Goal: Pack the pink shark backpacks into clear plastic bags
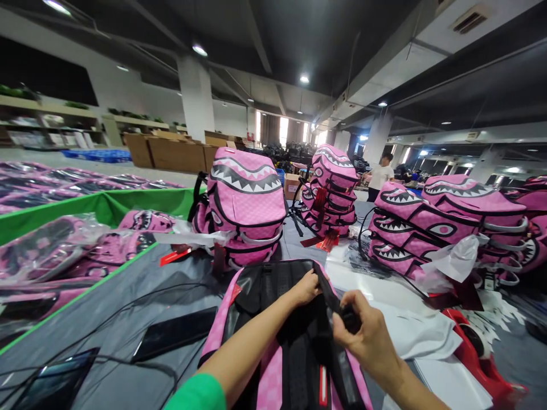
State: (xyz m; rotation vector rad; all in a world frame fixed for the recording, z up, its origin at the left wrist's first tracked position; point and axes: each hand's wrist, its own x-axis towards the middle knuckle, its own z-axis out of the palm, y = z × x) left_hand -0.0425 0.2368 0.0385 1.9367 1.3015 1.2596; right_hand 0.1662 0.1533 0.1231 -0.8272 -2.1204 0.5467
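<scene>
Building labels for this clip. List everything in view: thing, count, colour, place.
Pink checkered fabric backpack, black back panel: one, pink and black, flat on grey table, nearest.
Black webbing strap: one, black, on that backpack.
Pink shark-mouth backpacks: several stacks, pink, table behind.
Flat black devices: two, black, table left.
Brown cardboard boxes: several, brown, back left.
Person in white shirt: one, background.
Left hand: one, pinching strap.
Right hand: one, gripping strap.

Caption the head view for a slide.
On a pink backpack, the left hand and right hand pinch a black strap, shark-mouth backpacks behind.
</scene>
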